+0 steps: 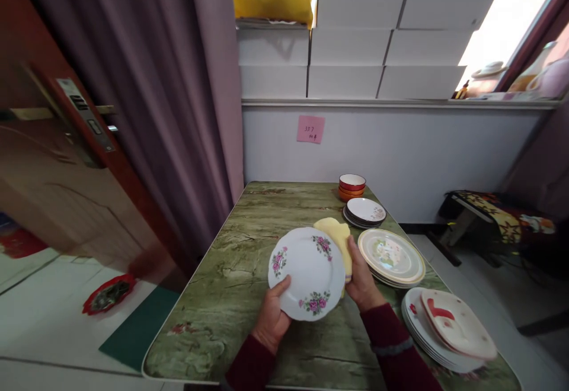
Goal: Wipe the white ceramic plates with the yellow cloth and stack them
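Cloth (pixel 336 237) partly behind flowered plate (pixel 304 272)

Plate (pixel 306 275) and cloth (pixel 334 232) are over the table (pixel 217 326); plate stacks (pixel 391 259) line its right side (bowls (pixel 352 188) furthest back), the curtain (pixel 195 71) hangs left of it, the wall (pixel 271 154) behind.

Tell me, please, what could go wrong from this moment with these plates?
The flowered plate might slip: the left hand holds it near the rim, thumb on top, while the right hand holds a yellow cloth at its other side.
The right sleeve passes close to the white plates, so a careless movement could knock them.
The squarish plate sits off-centre on them, near the edge of the table, and may slide if bumped.
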`<action>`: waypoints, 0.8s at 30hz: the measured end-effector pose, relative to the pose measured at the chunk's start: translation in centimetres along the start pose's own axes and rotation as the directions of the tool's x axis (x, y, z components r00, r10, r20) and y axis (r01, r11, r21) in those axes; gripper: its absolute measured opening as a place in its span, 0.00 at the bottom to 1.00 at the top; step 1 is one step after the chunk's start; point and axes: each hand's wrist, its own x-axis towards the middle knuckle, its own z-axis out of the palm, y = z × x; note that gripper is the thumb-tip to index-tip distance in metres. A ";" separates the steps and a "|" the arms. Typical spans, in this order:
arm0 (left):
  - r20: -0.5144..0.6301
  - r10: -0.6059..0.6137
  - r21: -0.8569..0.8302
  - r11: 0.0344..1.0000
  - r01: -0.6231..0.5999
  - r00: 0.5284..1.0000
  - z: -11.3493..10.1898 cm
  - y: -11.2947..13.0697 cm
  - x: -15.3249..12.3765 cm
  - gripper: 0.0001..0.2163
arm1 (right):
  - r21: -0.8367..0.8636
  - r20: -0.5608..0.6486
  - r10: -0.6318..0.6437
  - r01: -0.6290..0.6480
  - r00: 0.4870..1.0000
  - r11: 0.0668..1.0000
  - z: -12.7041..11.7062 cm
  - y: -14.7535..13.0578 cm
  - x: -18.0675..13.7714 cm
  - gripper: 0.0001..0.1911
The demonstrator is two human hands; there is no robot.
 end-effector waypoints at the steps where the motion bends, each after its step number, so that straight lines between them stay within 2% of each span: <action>1: -0.023 0.018 0.012 1.000 -0.018 1.000 0.5 0.3 -0.2 0.30 | -0.022 0.032 -0.020 0.021 0.999 1.000 0.2 -0.1 -0.1 0.29; 4: -0.056 0.105 0.018 0.994 -0.104 0.993 1.9 1.0 -0.5 0.28 | -0.107 0.104 -0.074 0.085 0.992 0.991 0.8 -0.2 -0.5 0.31; 7: -0.026 0.170 -0.007 0.985 -0.170 0.985 3.3 1.0 -0.3 0.24 | -0.100 0.097 -0.026 0.036 0.995 0.994 1.7 1.1 -1.3 0.32; 12: -0.012 0.253 -0.040 0.967 -0.253 0.967 5.0 -0.7 0.7 0.21 | 0.008 -0.075 -0.069 0.070 0.995 0.998 3.6 5.6 -2.6 0.31; 15: -0.006 0.274 0.008 0.962 -0.274 0.962 5.0 -2.6 1.0 0.20 | 0.062 -0.183 -0.082 0.095 0.980 0.994 3.7 6.9 -2.7 0.30; 18: 0.092 0.303 0.067 0.949 -0.309 0.949 4.2 -3.7 0.5 0.21 | 0.046 -0.267 -0.062 0.077 0.962 0.996 2.8 6.1 -2.1 0.27; 20: 0.187 0.267 0.097 0.953 -0.288 0.945 3.4 -3.2 -0.1 0.21 | 0.020 -0.268 -0.048 0.055 0.962 0.998 1.7 4.6 -1.7 0.23; 22: 0.236 0.213 0.157 0.955 -0.253 0.948 2.7 -1.3 -0.6 0.21 | -0.016 -0.221 -0.041 0.038 0.974 0.999 0.5 2.7 -1.3 0.21; 24: 0.258 0.204 0.246 0.931 -0.268 0.944 2.7 1.7 -0.9 0.21 | -0.072 -0.138 -0.029 0.019 0.990 0.997 -0.6 0.8 -1.2 0.20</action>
